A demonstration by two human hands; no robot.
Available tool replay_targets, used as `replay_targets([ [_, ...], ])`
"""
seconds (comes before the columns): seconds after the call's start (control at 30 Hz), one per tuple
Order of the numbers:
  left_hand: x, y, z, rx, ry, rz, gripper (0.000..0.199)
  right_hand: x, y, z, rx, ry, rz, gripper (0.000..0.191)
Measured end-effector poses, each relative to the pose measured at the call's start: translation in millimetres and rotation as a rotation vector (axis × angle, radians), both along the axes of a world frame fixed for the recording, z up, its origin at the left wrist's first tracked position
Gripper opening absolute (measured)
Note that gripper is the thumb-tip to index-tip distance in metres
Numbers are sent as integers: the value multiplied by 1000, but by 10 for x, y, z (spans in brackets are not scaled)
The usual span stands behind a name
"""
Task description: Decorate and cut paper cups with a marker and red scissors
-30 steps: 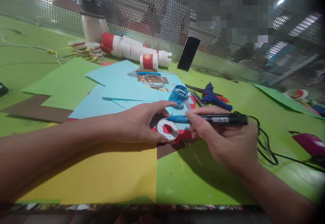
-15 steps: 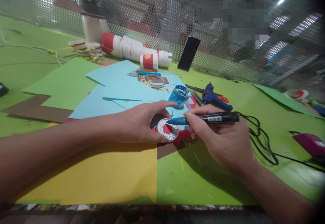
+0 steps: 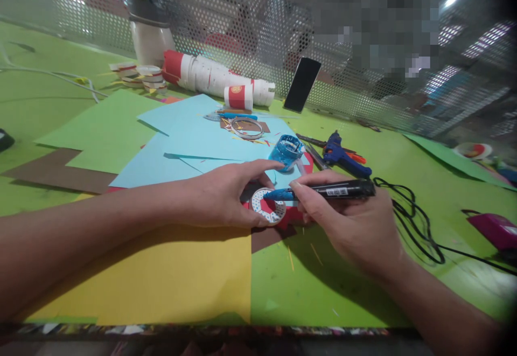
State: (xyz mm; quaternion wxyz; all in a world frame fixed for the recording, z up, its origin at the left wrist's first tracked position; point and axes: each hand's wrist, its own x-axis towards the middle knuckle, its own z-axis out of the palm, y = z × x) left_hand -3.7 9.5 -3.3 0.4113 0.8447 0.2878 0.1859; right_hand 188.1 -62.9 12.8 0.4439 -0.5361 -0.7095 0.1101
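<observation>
Between the thumb and fingers of my left hand (image 3: 226, 194) is a small round white disc (image 3: 278, 214) with a red middle and rows of dark and blue dots. My left hand is closed on its left edge. My right hand (image 3: 355, 216) grips a black marker (image 3: 347, 189) with a blue tip end, held nearly level. The marker's tip lies at the upper part of the disc, over or on its dotted ring; exact contact is hard to tell. Just behind the hands stands a small blue-stained open jar (image 3: 286, 152). Red paper shows beneath the disc.
Light blue sheets (image 3: 194, 135), green sheets (image 3: 105, 124) and a yellow sheet (image 3: 161, 275) cover the left and middle. A tape ring (image 3: 247, 128), paper cups (image 3: 238, 97), a leaning phone (image 3: 302, 84) and a blue glue gun (image 3: 343, 156) lie beyond. Black cable (image 3: 420, 227) coils at right.
The marker and my right hand have shifted slightly to the left, its tip a little further along the disc's upper edge. My left hand keeps its hold on the disc.
</observation>
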Motion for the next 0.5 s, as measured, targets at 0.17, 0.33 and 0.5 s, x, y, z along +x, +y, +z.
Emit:
replay_targets([
  [0.17,5,-18,-4,14,1,20,79,-10,4,33,-15,-59,33,6],
  [0.33,3,-29,-5,17,24,39,79,-16,-15,97,-48,-105,52,4],
  [0.5,2,-33,-1,4,11,39,79,-22,-12,78,-75,-87,11,5],
])
